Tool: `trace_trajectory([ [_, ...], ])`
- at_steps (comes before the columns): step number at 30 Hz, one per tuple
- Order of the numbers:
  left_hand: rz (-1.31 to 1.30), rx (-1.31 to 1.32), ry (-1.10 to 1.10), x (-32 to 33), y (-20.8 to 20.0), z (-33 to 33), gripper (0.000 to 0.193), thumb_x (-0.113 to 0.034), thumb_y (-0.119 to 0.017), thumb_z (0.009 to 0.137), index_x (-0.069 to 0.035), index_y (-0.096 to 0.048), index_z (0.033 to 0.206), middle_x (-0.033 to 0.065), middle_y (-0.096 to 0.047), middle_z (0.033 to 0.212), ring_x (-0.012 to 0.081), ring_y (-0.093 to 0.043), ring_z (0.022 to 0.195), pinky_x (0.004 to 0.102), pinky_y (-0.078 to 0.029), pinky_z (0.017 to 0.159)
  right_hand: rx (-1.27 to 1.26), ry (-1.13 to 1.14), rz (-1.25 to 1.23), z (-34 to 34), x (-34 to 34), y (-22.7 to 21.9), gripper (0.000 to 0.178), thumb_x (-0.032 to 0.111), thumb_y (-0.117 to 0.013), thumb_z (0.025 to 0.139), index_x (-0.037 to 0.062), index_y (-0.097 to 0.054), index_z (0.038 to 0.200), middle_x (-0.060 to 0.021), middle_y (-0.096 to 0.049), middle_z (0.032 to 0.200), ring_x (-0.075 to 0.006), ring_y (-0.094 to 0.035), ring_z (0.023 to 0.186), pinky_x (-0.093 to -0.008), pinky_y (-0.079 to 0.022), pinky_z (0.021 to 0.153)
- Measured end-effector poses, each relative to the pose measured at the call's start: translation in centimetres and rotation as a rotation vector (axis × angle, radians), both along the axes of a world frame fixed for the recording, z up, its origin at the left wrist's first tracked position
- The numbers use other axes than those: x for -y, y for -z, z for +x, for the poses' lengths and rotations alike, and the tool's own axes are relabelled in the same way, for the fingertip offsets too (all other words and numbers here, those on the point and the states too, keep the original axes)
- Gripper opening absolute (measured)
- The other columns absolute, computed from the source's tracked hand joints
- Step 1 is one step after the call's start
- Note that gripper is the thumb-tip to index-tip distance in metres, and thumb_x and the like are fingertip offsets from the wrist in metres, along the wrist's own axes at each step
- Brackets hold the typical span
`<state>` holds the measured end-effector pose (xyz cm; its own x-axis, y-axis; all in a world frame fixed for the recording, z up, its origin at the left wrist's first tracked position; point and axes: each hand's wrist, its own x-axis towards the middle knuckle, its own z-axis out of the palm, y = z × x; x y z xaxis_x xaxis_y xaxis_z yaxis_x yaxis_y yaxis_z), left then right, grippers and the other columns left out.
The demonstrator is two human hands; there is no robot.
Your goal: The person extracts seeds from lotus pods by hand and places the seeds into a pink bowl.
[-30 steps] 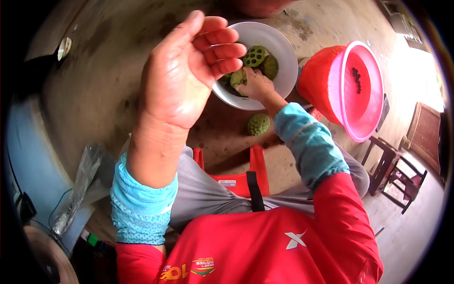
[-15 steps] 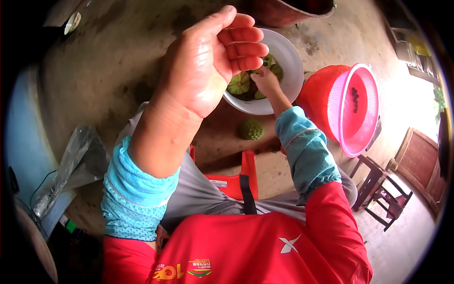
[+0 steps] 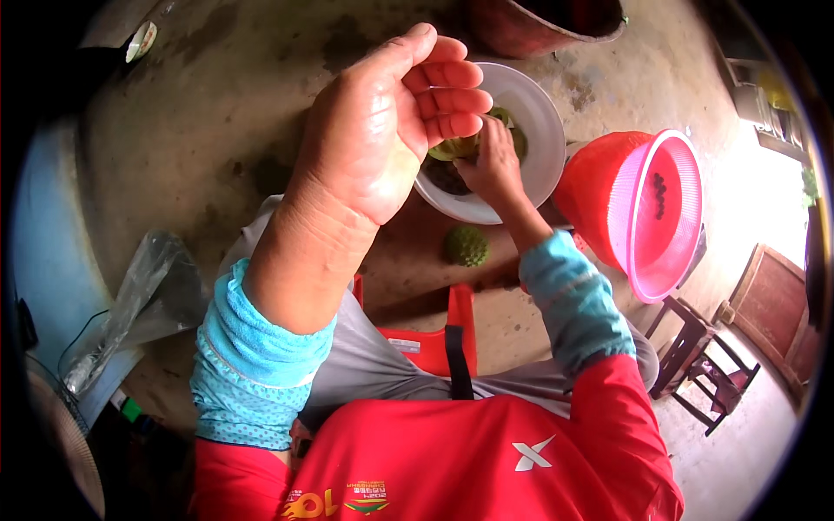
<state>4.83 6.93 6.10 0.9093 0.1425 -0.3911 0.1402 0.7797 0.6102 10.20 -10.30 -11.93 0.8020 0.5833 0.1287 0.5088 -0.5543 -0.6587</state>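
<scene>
The left hand (image 3: 382, 130), raised nearest the camera, is empty, fingers loosely curved clear of the palm. Beyond its fingertips, lotus seed pods (image 3: 452, 149) lie in a white bowl (image 3: 546, 156), beneath the bent fingers of the right hand (image 3: 495, 163); its hold cannot be told. Below, from left, the red shirt (image 3: 443, 451) bears multicoloured print (image 3: 352, 504) and a pale logo (image 3: 532, 453).

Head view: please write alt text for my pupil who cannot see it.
A person's right hand is among green lotus pods in a white basin, while the empty left hand is raised closer to the camera. Another pod lies on the floor, and a pink mesh basket is to the right.
</scene>
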Motion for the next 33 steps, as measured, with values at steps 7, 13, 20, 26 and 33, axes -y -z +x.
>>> trace_trajectory([
  [7, 0.309, -0.110, -0.063, 0.9, 1.0, 0.1, 0.026, -0.033, -0.060, 0.092, -0.008, -0.063, 0.100, 0.0058, -0.065, 0.097, 0.0183, -0.061, 0.094, 0.0338, -0.046, 0.086, 0.132, -0.002, 0.550, -1.6, 2.3, -7.0, 0.061, -0.008, -0.067, 0.062, 0.0054, -0.043, 0.117, -0.0190, -0.052, 0.129, -0.0341, -0.053, 0.118, -0.0394, -0.046, 0.096],
  [13, 0.377, -0.241, 0.198, 3.0, -0.3, 0.3, 0.037, -0.029, -0.064, 0.090, -0.007, -0.054, 0.118, 0.0031, -0.061, 0.107, 0.0133, -0.060, 0.095, 0.0299, -0.049, 0.081, 0.223, 0.069, 0.734, -2.6, 3.2, -8.3, 0.061, -0.002, -0.075, 0.068, 0.0057, -0.042, 0.118, -0.0226, -0.049, 0.132, -0.0356, -0.050, 0.123, -0.0418, -0.043, 0.101],
  [20, 0.634, 0.033, 0.293, 3.3, 1.6, 0.8, 0.036, -0.007, -0.065, 0.085, -0.002, -0.053, 0.119, 0.0042, -0.060, 0.108, 0.0124, -0.058, 0.100, 0.0285, -0.048, 0.089, -1.120, 0.008, 1.263, -3.0, 6.8, -10.6, 0.075, -0.001, -0.051, 0.075, 0.0023, -0.027, 0.146, -0.0183, -0.038, 0.146, -0.0306, -0.045, 0.130, -0.0438, -0.038, 0.107],
  [26, 0.805, 0.065, 0.537, 4.3, 1.7, 0.1, 0.036, -0.005, -0.065, 0.084, -0.005, -0.057, 0.119, 0.0054, -0.059, 0.112, 0.0137, -0.054, 0.107, 0.0288, -0.045, 0.093, -1.290, 0.040, 1.122, -5.2, 7.0, -11.1, 0.067, 0.012, -0.068, 0.086, 0.0031, -0.034, 0.143, -0.0092, -0.050, 0.135, -0.0212, -0.052, 0.122, -0.0369, -0.044, 0.100],
  [33, 0.946, 0.162, 0.267, 3.2, 0.4, 0.9, 0.028, -0.015, -0.064, 0.089, -0.001, -0.059, 0.113, 0.0051, -0.062, 0.109, 0.0117, -0.057, 0.103, 0.0257, -0.044, 0.093, -1.520, -0.261, 0.184, -9.3, 9.5, -3.5, 0.058, 0.011, -0.074, 0.079, 0.0020, -0.050, 0.131, -0.0084, -0.064, 0.116, -0.0183, -0.059, 0.108, -0.0310, -0.046, 0.094],
])
